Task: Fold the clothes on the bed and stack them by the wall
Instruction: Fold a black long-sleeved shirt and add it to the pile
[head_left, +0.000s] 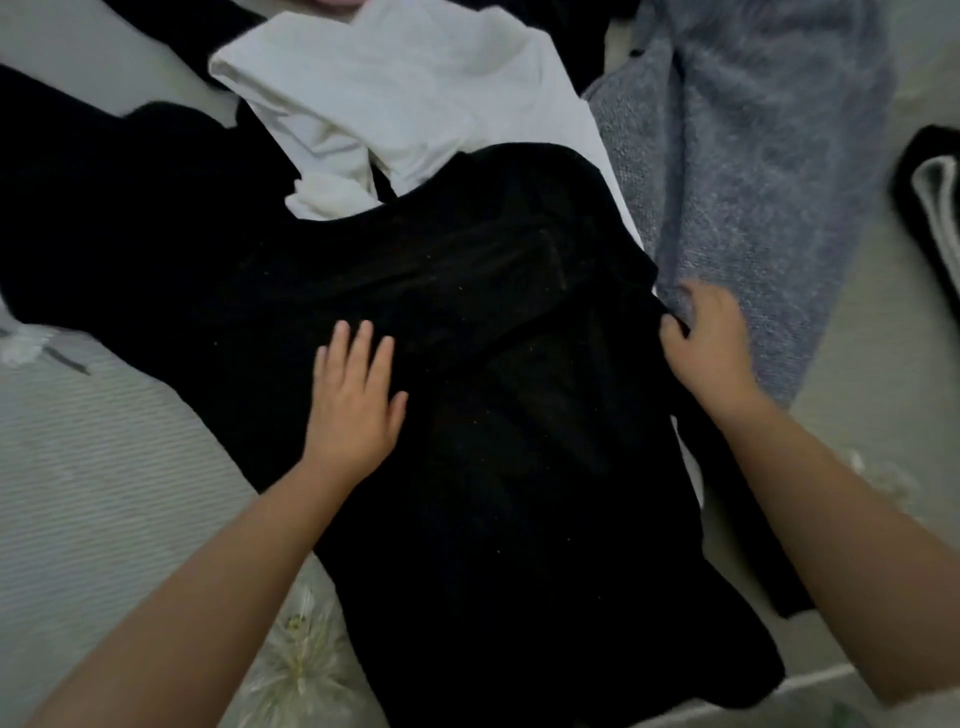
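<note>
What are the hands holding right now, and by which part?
The right hand pinches the black garment at its right edge. The left hand holds nothing; it lies flat on the garment's middle.

You face a plain black garment. Beyond it lies a white garment; right of it, a mottled grey-blue garment.

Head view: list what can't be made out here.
- Black garment: too dark to tell its type or seams; its lower edge is cut off by the bottom of the frame.
- Right hand: motion-blurred; fingertips curl at the garment's edge, exact grip unclear.
- Left hand: lies flat; the cloth beneath it is hidden.
- White garment: partly covered by the black one.
- Folded stack: cut off by the right edge.
- Wall: not in view.
</note>
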